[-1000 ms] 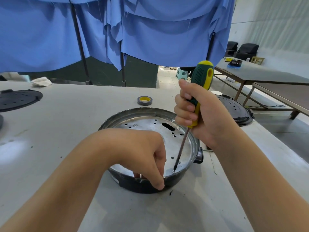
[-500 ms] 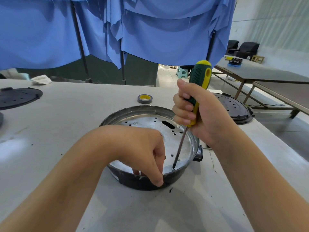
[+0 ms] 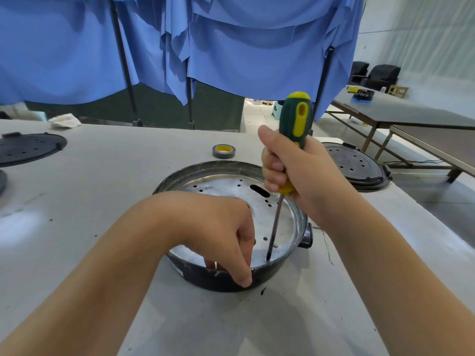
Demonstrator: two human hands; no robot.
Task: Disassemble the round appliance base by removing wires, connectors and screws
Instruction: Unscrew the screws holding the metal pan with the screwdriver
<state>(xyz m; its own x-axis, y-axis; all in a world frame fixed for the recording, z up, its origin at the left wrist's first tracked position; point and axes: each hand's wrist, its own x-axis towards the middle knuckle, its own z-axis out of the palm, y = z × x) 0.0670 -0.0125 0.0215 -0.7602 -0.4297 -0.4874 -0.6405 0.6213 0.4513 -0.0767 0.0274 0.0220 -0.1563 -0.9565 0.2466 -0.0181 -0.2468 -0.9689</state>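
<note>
The round appliance base [image 3: 205, 173], a dark ring with a silver perforated plate inside, lies on the grey table [image 3: 102, 176]. My right hand [image 3: 290, 176] grips a green and yellow screwdriver [image 3: 294, 116] nearly upright. Its tip sits on a screw [image 3: 267, 260] at the plate's near edge. My left hand [image 3: 218, 227] holds the near rim of the base, thumb outside on the dark wall, fingers inside on the plate. The hand hides part of the plate.
A roll of grey and yellow tape [image 3: 223, 151] lies just behind the base. Black round lids rest at the far left [image 3: 28, 147] and at the right [image 3: 357, 168]. Blue cloth [image 3: 231, 47] hangs behind the table. Another table [image 3: 401, 114] stands at the right.
The screwdriver has stood up straighter, and its tip stays at the near-edge screw. My left hand keeps its hold on the rim.
</note>
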